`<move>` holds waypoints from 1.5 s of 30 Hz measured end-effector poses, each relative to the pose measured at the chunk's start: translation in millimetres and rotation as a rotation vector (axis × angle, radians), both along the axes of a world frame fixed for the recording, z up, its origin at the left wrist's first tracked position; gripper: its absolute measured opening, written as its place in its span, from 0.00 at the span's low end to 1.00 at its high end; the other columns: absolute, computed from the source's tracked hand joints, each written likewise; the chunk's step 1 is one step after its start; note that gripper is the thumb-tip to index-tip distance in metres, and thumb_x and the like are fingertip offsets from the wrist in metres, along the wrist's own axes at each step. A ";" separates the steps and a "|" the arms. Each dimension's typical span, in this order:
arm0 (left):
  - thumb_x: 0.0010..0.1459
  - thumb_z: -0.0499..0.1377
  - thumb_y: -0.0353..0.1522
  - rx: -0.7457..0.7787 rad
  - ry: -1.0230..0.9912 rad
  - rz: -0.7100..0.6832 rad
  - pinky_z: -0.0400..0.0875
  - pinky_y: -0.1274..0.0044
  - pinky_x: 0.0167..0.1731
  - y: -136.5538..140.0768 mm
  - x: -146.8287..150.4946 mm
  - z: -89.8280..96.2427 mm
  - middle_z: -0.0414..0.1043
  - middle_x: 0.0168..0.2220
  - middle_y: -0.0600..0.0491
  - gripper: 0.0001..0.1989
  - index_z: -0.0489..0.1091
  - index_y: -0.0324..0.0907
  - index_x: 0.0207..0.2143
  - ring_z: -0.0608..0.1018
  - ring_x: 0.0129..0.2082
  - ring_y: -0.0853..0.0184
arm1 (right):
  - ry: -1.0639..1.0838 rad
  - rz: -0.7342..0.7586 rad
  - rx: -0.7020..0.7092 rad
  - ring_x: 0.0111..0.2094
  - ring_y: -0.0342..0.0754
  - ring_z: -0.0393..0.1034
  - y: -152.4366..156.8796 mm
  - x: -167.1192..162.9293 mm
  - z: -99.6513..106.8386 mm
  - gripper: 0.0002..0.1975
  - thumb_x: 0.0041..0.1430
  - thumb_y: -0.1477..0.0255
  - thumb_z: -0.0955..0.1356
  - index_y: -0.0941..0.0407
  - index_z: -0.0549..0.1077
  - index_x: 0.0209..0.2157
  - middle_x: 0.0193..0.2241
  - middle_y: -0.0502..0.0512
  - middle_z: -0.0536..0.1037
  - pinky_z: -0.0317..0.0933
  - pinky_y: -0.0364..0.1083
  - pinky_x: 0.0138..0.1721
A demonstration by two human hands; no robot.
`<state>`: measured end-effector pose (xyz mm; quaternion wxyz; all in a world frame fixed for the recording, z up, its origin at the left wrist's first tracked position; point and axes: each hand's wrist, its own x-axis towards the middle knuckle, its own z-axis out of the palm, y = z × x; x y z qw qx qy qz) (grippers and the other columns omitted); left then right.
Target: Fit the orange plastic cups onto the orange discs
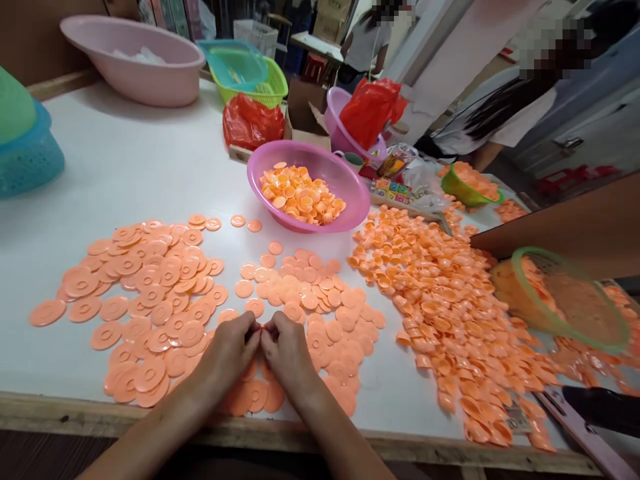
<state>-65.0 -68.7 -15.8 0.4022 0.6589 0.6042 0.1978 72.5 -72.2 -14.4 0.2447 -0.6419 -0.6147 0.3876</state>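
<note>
My left hand (233, 347) and my right hand (285, 345) meet fingertip to fingertip near the table's front edge. Both are closed in a pinch, and a sliver of orange shows between them; what they hold is mostly hidden. Left of my hands spreads a heap of round orange plastic discs (150, 293) with raised rings. Smaller flat orange discs (345, 333) lie beyond and to the right. Farther right is a large pile of orange plastic cups (440, 300). Ahead stands a pink bowl (257, 175) with more small orange cups (300, 193) in it.
A pale pink tub (170, 80), a green basket (275, 83), red plastic bags (253, 123) and an open cardboard box (307, 123) stand at the back. A blue basket (30, 157) is at left. At right lies a tipped green-rimmed basket (520, 300); a person (515, 107) is beyond.
</note>
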 end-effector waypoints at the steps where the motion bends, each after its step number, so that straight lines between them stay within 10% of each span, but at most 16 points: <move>1: 0.59 0.49 0.32 0.023 0.034 -0.011 0.58 0.77 0.26 -0.1 1.9 1.0 0.72 0.24 0.54 0.09 0.59 0.45 0.25 0.71 0.25 0.66 | 0.037 -0.021 0.000 0.25 0.43 0.65 -1.3 0.4 -3.3 0.08 0.54 0.80 0.64 0.55 0.65 0.25 0.22 0.48 0.72 0.55 0.41 0.27; 8: 0.54 0.53 0.39 0.038 0.082 0.011 0.64 0.75 0.29 -2.1 -2.4 -2.2 0.74 0.23 0.54 0.09 0.65 0.44 0.26 0.75 0.27 0.63 | 0.085 -0.014 -0.015 0.26 0.43 0.69 -4.8 1.7 -1.4 0.05 0.52 0.81 0.68 0.57 0.72 0.28 0.22 0.47 0.73 0.57 0.39 0.25; 12: 0.50 0.56 0.49 -0.119 -0.067 0.071 0.68 0.74 0.27 11.0 -14.3 -1.8 0.76 0.24 0.55 0.18 0.72 0.44 0.31 0.77 0.25 0.62 | 0.197 -0.086 0.083 0.30 0.45 0.73 -9.0 58.1 9.6 0.09 0.55 0.77 0.69 0.54 0.77 0.38 0.28 0.49 0.78 0.64 0.41 0.31; 17: 0.48 0.64 0.43 0.035 -0.332 0.232 0.72 0.74 0.29 77.6 20.3 69.7 0.76 0.25 0.54 0.16 0.75 0.41 0.32 0.76 0.27 0.64 | -0.318 -0.507 0.411 0.43 0.53 0.71 -36.9 189.8 19.3 0.18 0.51 0.82 0.62 0.56 0.79 0.38 0.38 0.59 0.78 0.64 0.51 0.48; 20: 0.47 0.65 0.35 0.150 -0.626 0.394 0.75 0.73 0.29 131.6 48.7 115.5 0.74 0.25 0.52 0.14 0.73 0.36 0.35 0.76 0.24 0.68 | -0.592 -0.497 0.346 0.39 0.56 0.71 -42.0 247.0 5.0 0.16 0.51 0.76 0.64 0.59 0.81 0.38 0.35 0.62 0.76 0.64 0.53 0.44; 24: 0.51 0.63 0.33 0.216 -0.418 0.133 0.72 0.76 0.27 133.3 39.7 119.8 0.73 0.24 0.54 0.10 0.74 0.38 0.36 0.75 0.23 0.70 | -0.643 -0.527 0.362 0.35 0.57 0.72 -45.7 271.0 -13.5 0.16 0.54 0.67 0.62 0.59 0.80 0.32 0.32 0.63 0.77 0.65 0.53 0.39; 29: 0.45 0.61 0.24 0.138 0.196 -0.433 0.68 0.74 0.36 34.3 -16.2 45.1 0.76 0.33 0.53 0.11 0.77 0.44 0.32 0.75 0.35 0.65 | -0.208 -0.677 0.224 0.25 0.52 0.71 -46.7 244.6 -3.2 0.13 0.46 0.62 0.68 0.56 0.77 0.27 0.25 0.57 0.79 0.65 0.48 0.26; 33: 0.50 0.59 0.25 0.212 0.331 -0.398 0.63 0.72 0.38 -0.9 -25.6 -0.9 0.74 0.34 0.52 0.08 0.76 0.43 0.29 0.74 0.39 0.62 | 0.256 -0.605 0.054 0.17 0.46 0.67 -28.2 184.4 15.3 0.12 0.44 0.63 0.70 0.57 0.74 0.29 0.19 0.51 0.74 0.59 0.42 0.14; 45: 0.54 0.56 0.27 0.180 0.178 -0.232 0.59 0.77 0.30 12.6 -9.0 0.6 0.67 0.30 0.53 0.07 0.67 0.40 0.24 0.69 0.30 0.68 | 0.174 -0.060 -0.079 0.21 0.41 0.66 13.8 28.0 2.0 0.07 0.48 0.80 0.65 0.56 0.69 0.20 0.19 0.47 0.72 0.56 0.39 0.22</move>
